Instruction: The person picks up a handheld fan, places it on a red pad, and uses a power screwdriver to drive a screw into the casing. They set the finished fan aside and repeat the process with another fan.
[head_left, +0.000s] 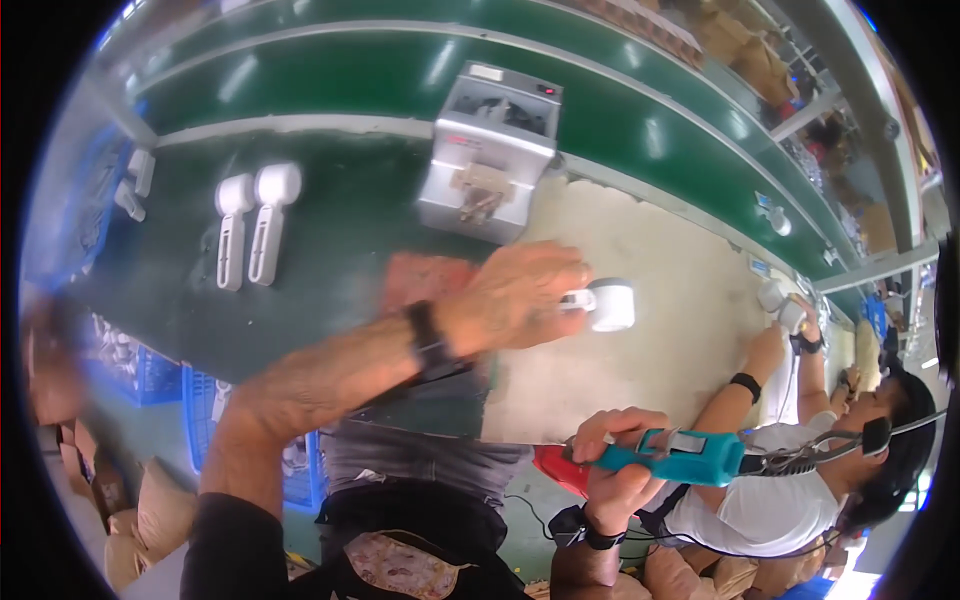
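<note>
A long green workbench [345,190] fills most of the view, with a pale board [680,250] over its right part; a co-worker [755,515] sits at the right, hands at another white piece. A grey box-shaped machine [490,150] stands at the back of the bench, and blue crates [198,430] with whitish parts sit below its near edge. The right hand [622,465] has its fingers wrapped around a teal hand tool [690,457], held near the bench edge and well apart from the work. The left hand [515,295], slightly blurred, has its fingers closed about the handle of a white round-headed piece [613,305] over the pale board, its head showing past the fingertips. Work on that piece appears under way rather than finished, since the tool is not touching it. Two similar white pieces [250,225] lie side by side at the left, slotted handles toward the person; whether they are done or waiting cannot be told. How many are left is likewise unclear, the crate contents being too small to judge.
</note>
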